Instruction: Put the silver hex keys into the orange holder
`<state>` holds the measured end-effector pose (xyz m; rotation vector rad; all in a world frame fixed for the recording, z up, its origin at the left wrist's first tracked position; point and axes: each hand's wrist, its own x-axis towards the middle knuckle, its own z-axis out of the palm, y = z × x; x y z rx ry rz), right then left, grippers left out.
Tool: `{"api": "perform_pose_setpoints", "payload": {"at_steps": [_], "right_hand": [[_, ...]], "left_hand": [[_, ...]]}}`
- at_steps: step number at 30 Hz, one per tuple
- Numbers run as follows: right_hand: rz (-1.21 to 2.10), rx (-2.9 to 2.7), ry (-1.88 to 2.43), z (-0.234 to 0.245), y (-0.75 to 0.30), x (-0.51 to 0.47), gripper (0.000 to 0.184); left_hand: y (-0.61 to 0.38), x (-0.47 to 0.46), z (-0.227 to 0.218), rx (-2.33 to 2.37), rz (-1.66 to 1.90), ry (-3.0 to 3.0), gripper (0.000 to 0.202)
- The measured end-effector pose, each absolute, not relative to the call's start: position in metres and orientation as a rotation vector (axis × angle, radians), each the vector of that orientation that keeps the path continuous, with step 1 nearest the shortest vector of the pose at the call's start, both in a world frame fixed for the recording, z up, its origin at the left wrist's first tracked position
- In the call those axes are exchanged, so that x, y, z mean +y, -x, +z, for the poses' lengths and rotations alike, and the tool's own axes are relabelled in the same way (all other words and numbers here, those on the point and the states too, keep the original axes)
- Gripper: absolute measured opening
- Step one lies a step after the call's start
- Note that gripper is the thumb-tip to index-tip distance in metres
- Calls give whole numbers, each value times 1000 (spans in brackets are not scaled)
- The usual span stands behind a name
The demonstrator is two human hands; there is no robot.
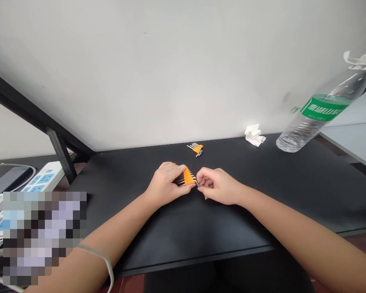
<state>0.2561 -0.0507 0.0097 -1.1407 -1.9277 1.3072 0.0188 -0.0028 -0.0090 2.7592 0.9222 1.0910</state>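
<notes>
Orange holder, keys partly hidden by left hand

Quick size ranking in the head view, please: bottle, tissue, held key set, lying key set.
1. Bottle
2. Tissue and held key set: unsure, the left hand hides part of the set
3. Lying key set

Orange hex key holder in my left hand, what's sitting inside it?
Several metal hex keys pass through the orange holder, ends showing on both sides. Their middles are hidden inside it, and your left hand covers some long shafts.
</notes>
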Motion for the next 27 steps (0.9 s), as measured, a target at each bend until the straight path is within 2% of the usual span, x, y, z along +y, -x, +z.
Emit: {"api": "perform_pose_setpoints", "payload": {"at_steps": [7, 16, 21, 27], "right_hand": [[1128, -2134, 1227, 13, -254, -51, 17], [215, -2596, 1405, 2, -246, -58, 14], [135, -2674, 1419, -9, -240, -57, 16], [252, -2611, 1372, -1, -246, -45, 26]], "left_hand": [[-21, -4, -11, 881, 1028, -2782, 26], [-23, -7, -10, 943, 920, -2772, 26], [-24, -7, -7, 957, 904, -2767, 23], [-18, 0, -5, 997, 724, -2766, 31]]}}
